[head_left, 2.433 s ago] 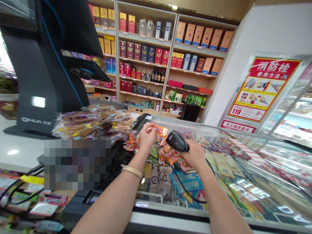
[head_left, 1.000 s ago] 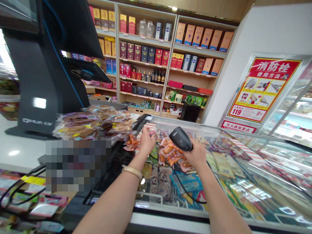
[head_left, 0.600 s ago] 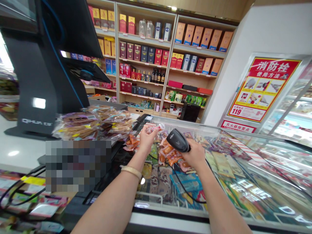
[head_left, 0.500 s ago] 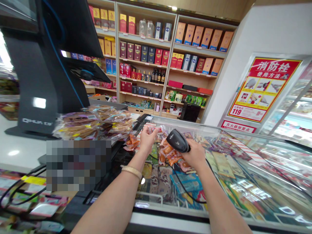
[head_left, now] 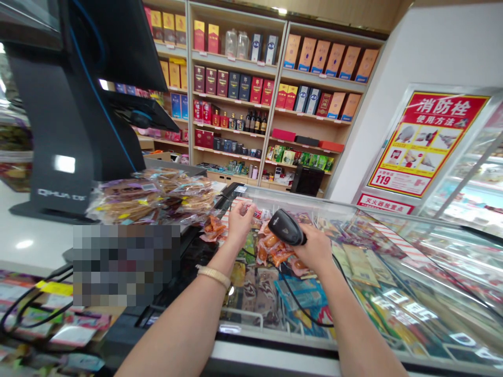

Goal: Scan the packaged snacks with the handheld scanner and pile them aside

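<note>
My left hand (head_left: pixel 240 222) is closed, pinching a small clear snack packet (head_left: pixel 262 214) with red and white print above the glass-topped case. Just right of the packet, my right hand (head_left: pixel 316 247) is wrapped around the handle of a black barcode scanner (head_left: pixel 283 227). The scanner's head points left toward the packet, and its black cable (head_left: pixel 294 301) loops down over the glass. Below the scanner are several vacuum-packed orange-brown snacks (head_left: pixel 270 249). Another orange snack pack (head_left: pixel 214 229) sits left of my left wrist.
A black checkout terminal (head_left: pixel 58 131) stands on the white counter (head_left: pixel 23 233) at left. Beside it is a pile of bagged snacks (head_left: pixel 129 201). The glass-topped display case (head_left: pixel 365 314) holds many packets. Shelves of boxed bottles (head_left: pixel 236 99) line the back; a red sign (head_left: pixel 428 141) hangs at right.
My left hand has turned slightly, and the packet in its fingers has shifted a little down and right. The scanner in my right hand has stayed almost still.
</note>
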{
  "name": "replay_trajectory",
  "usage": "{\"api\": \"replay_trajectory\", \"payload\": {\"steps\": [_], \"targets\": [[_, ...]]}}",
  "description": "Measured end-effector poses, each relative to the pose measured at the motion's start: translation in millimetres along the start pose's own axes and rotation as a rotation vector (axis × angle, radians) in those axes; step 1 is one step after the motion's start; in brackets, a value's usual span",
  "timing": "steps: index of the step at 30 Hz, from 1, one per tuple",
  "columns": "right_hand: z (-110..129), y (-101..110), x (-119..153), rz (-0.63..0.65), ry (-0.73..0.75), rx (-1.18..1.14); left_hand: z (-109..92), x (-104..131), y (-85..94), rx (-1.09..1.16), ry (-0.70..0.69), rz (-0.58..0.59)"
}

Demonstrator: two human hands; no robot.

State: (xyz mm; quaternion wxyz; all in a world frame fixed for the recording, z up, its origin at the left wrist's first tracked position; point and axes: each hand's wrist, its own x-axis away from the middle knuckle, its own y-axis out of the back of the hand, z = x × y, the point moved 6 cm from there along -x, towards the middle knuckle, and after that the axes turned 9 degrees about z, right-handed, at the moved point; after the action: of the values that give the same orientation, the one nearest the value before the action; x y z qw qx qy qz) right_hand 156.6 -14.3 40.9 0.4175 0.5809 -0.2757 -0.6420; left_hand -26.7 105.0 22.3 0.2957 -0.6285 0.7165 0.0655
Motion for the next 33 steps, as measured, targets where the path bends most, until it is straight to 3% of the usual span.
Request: {"api": "replay_trajectory", "payload": {"steps": [6,10,15,18,24,27,30,33], "targets": [[0.3,-0.7,-0.7,0.036,-0.017,0.004,-2.9,0.4,-0.4,-0.027,-0.018,-0.008],[-2.4,-0.3,-0.6,-0.018,-0.011,-0.026,2.3,-1.1,-0.3,-0.054,0.006,-0.001],[-6.4,0.0,1.0,-0.085,-0.019,-0.044,20.5,0.1,6.3,-0.472,0.178,0.025],[-6.5,-0.2,1.4,-0.096,-0.008,-0.047,23.0,5.9,9.8,-0.599,0.234,0.038],[-5.0,0.2,0.8,-0.107,0.002,-0.053,-11.4,17.2,-9.2,-1.154,0.103,0.109],[-2.8,1.3,0.3,-0.095,0.006,-0.051,-27.3,18.6,-10.9,-1.296,0.132,0.117],[-0.6,2.5,-0.5,-0.088,0.009,-0.042,-44.3,20.4,3.0,-1.406,0.160,0.132],[2.1,2.4,-1.6,-0.074,0.017,-0.047,-63.0,27.7,30.9,-1.526,0.171,0.100]]}}
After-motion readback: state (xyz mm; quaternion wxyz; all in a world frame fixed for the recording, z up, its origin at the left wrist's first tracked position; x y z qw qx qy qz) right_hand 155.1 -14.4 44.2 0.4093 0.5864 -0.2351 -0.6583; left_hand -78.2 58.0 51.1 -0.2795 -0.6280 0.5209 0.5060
